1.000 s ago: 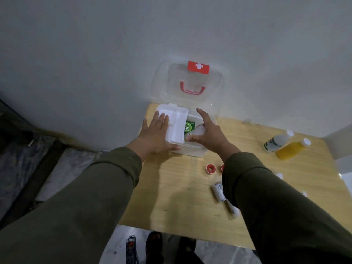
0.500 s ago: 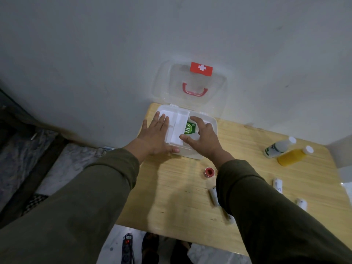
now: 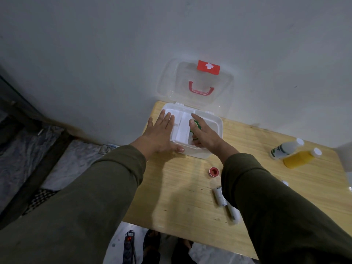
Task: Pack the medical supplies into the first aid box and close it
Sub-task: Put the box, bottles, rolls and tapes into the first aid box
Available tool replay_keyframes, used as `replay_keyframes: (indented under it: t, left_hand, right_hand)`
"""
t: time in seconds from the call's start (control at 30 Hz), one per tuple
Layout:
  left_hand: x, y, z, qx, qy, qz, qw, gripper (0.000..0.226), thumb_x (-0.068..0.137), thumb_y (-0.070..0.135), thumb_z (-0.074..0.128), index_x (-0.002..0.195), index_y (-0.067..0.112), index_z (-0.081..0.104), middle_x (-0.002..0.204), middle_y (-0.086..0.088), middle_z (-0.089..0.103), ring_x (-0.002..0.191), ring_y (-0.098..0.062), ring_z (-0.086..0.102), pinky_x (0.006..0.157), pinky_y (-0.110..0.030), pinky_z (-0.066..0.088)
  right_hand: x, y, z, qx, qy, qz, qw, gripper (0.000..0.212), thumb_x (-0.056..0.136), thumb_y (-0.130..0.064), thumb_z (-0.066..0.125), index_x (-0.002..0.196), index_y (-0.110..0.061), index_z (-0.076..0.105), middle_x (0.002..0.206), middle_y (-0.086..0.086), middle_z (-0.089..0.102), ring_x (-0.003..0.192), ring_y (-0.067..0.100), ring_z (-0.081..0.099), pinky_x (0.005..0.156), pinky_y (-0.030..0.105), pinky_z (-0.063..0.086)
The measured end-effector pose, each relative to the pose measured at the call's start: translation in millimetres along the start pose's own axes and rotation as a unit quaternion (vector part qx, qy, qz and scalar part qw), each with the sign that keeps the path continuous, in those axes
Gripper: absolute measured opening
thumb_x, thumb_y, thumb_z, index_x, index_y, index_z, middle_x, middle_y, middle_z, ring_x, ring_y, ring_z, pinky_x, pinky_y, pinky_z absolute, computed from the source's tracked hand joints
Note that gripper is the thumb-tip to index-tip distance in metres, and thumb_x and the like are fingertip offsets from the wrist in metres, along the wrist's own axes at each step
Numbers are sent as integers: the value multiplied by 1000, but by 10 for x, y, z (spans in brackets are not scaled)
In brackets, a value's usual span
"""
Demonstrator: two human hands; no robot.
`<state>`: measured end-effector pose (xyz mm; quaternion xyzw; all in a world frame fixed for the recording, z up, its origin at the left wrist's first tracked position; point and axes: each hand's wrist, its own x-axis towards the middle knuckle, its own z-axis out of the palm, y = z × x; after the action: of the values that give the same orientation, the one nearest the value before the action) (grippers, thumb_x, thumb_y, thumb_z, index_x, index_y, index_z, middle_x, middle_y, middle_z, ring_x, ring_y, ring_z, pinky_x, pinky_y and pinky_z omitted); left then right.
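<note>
Two hands at an open first aid box (image 3: 213, 147) on a wooden table (image 3: 181, 197), seen from above.

At ten o'clock on the table, against the wall, the white box stands with its clear lid (image 3: 196, 86) raised at twelve o'clock; the left hand (image 3: 160, 134) lies flat and spread over the box's left side, thumb on the front edge; the right hand (image 3: 204, 134) reaches into the middle compartment, fingers extended over a green packet (image 3: 197, 125) — whether it grips the packet I cannot tell; at four o'clock of the box sits a red tape roll (image 3: 214, 171); below it lie two white rolls (image 3: 219, 196); at three o'clock — well apart — lie a white bottle (image 3: 285, 149) and a yellow bottle (image 3: 301, 158).
</note>
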<state>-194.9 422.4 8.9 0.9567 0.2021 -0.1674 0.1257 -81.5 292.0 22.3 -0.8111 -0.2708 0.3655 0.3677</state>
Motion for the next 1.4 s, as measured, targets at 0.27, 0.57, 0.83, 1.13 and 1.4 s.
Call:
replay_keyframes:
  t: [0.27,0.57,0.83,1.13,1.4]
  left_hand:
    - [11,-13,13,6,1,2,1000,122,70,79,47,148,10,-18,157,-7,-24,142,-24,-29,115,-52,-10]
    - [2,-15,16,3,1,2,1000,123,70,79,48,147,11,-19,157,-6,-25,141,-23,-30,114,-52,-10]
    - [-57,-22,-84,-7,55,33,998,110,74,79,37,150,13,-7,160,-3,-9,146,-20,-17,112,-61,-6]
    - [74,511,-395,-23,143,161,976,91,82,69,40,150,17,7,161,2,7,148,-15,-7,117,-52,-3]
    - [268,1572,-344,-1,133,250,959,85,86,66,37,150,20,7,161,2,6,148,-15,-8,117,-51,-1]
  right_hand:
    - [-10,84,-13,-80,-41,-9,996,65,84,-69,38,143,-47,20,153,6,30,133,31,40,110,47,36]
    - [-3,65,28,-151,-43,25,987,62,91,-65,20,145,-45,-4,156,12,26,140,36,30,117,44,19]
    - [-132,-37,-151,-192,147,-106,964,59,92,-37,52,144,-29,26,114,15,64,103,28,62,91,33,44]
    - [-590,153,-708,-247,300,-97,916,55,89,-22,54,139,-26,33,114,10,55,87,26,61,79,36,50]
    - [-1253,743,-1358,-257,392,-3,884,53,89,-18,52,138,-25,35,117,11,53,87,30,61,76,41,52]
